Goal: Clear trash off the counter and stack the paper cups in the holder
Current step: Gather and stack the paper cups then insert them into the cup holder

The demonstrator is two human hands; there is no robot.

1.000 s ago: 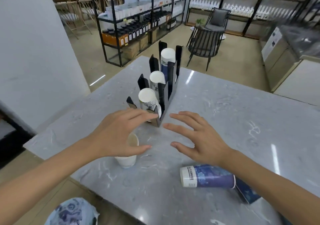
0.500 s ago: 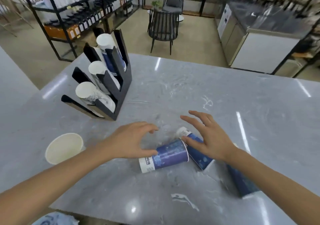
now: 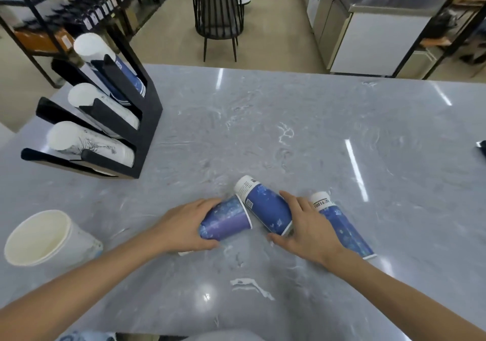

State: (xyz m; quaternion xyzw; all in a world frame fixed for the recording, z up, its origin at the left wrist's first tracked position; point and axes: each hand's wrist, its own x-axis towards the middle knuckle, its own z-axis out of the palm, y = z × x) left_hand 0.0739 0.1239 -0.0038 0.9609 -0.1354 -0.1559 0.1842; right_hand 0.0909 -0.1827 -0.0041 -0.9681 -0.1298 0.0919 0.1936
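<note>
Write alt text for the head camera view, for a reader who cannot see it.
Two bare hands grasp blue paper cups lying on a grey marble counter: the left hand wraps one blue cup, the right hand another, with a third blue cup beside it. A black cup holder with three stacks stands far left, an upright white cup nearer.

You see three blue paper cups [image 3: 268, 209] lying sideways near centre; black cup holder [image 3: 147, 119] stands far left, holding stacks.

Grey marble counter [image 3: 289, 119] carries holder [image 3: 147, 130], white cup [image 3: 44, 238], 3 blue cups [image 3: 268, 209].
</note>
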